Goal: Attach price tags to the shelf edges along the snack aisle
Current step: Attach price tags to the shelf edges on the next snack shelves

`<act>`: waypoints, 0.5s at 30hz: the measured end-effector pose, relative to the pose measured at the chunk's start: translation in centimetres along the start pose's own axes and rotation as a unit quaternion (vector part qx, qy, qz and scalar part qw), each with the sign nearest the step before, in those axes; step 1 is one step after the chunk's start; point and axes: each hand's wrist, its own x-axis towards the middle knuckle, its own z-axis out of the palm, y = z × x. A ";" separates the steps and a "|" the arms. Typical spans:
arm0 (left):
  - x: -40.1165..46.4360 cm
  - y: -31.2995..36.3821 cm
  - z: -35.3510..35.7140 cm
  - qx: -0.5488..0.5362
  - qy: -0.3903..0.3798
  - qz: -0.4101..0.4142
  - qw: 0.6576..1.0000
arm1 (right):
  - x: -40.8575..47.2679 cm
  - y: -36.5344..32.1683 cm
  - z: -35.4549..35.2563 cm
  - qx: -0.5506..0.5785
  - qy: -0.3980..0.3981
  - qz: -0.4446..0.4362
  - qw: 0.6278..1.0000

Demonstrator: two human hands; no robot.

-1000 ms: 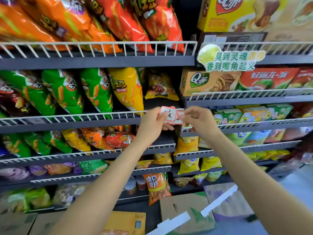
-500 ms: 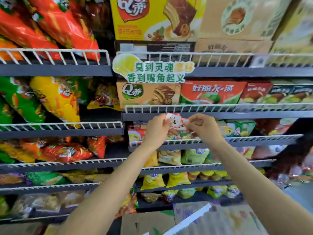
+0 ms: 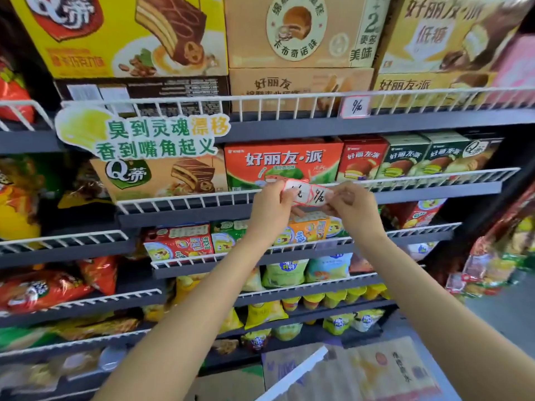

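Starting over at 9 o'clock, the chip bags [image 3: 34, 287] lean on their wire rails, and at about 10 o'clock a green and yellow promo sign [image 3: 139, 137] hangs off the upper shelf edge so it faces shoppers. Dead center, the left hand [image 3: 270, 211] is clamped on a small stack of price tags [image 3: 292, 192], thumb on top, which looks like the way to keep the spares fanned and readable. Just at 3 o'clock of it, the right hand [image 3: 351, 209] is pinching one tag [image 3: 320, 196] marked with a handwritten price, touching the stack's edge, probably peeling it free. Both hands sit right against the white wire rail [image 3: 188, 199] of the shelf with the red pie box [image 3: 282, 166], so my guess is that rail gets this tag next. Can't tell how the tag actually clips on, the back is hidden. Up at 1 o'clock there's already a tagged spot [image 3: 355, 107] on the top rail under the brown boxes [image 3: 298, 82], so at least one is done and the lower shelves look untagged.
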 end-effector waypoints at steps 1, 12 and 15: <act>0.5 0.0 0.8 -0.004 0.000 -0.006 1.000 | 0.5 0.4 -0.9 -0.002 0.014 0.001 1.000; 3.6 2.6 9.1 0.088 -0.014 -0.028 0.996 | 7.2 3.6 -8.0 -0.132 -0.010 -0.088 0.987; 3.7 3.2 10.5 0.091 0.015 -0.041 0.995 | 8.6 4.2 -8.8 -0.157 -0.035 -0.101 0.982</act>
